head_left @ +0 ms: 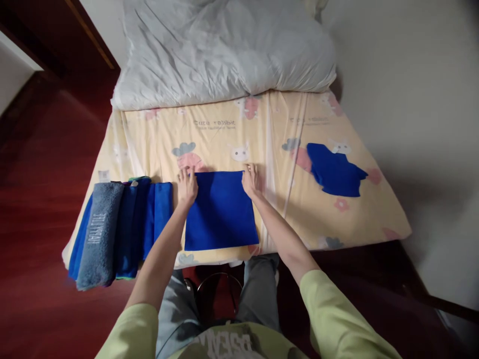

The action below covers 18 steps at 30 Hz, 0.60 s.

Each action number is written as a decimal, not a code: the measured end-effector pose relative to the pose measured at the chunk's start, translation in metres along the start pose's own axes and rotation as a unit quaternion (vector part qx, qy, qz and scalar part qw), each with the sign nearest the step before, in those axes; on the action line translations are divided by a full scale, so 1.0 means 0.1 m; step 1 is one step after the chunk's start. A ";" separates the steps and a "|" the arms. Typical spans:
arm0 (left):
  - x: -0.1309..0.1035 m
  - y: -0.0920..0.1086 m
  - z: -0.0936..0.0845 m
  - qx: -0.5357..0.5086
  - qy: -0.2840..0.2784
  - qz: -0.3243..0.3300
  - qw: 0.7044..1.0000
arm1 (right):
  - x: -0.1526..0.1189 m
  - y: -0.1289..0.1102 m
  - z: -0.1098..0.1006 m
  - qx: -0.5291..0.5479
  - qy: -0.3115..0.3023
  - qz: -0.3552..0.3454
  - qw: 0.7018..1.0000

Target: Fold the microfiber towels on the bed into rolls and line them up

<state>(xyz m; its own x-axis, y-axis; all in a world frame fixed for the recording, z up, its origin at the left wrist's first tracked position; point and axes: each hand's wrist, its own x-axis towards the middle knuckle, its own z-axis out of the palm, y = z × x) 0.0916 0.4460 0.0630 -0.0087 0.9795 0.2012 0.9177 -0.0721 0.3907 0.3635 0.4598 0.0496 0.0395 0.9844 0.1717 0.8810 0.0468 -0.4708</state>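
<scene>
A flat, square blue cloth [221, 212] lies on the bed sheet [220, 142] in front of me. My left hand [187, 185] is at its far left corner, with the fingers closed on the edge. At the far right corner my right hand [250, 179] pinches the cloth in the same way. The cloth lies spread between both hands, its near edge close to the edge of the bed.
Several folded towels [144, 224] lie side by side at the left, a grey-blue fluffy one [99, 232] among them. A crumpled blue cloth [335, 169] lies at the right. A grey quilt [228, 50] covers the far end; a wall [404, 99] stands at the right.
</scene>
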 end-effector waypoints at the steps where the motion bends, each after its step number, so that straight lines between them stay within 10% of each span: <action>1: -0.11 0.06 0.06 0.000 -0.015 0.047 0.999 | -0.11 -0.06 0.03 -0.008 -0.007 -0.051 0.999; 4: -0.33 0.13 0.25 -0.022 -0.067 0.121 0.990 | -0.37 -0.13 0.16 -0.014 -0.067 -0.150 0.986; 12: -0.41 0.08 0.31 -0.015 -0.068 0.038 0.997 | -0.49 -0.21 0.14 -0.029 -0.091 -0.122 0.988; 18: -1.50 0.15 0.00 -0.030 -0.109 0.073 0.991 | -1.51 -0.19 -0.14 -0.003 -0.138 -0.194 0.971</action>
<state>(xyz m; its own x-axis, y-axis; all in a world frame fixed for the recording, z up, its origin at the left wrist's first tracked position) 0.1067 0.2975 0.0390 0.2141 0.9747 0.0640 0.8777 -0.2207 0.4254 0.3471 0.3078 0.0447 -0.4234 0.9008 0.0961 0.8071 0.4233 -0.4116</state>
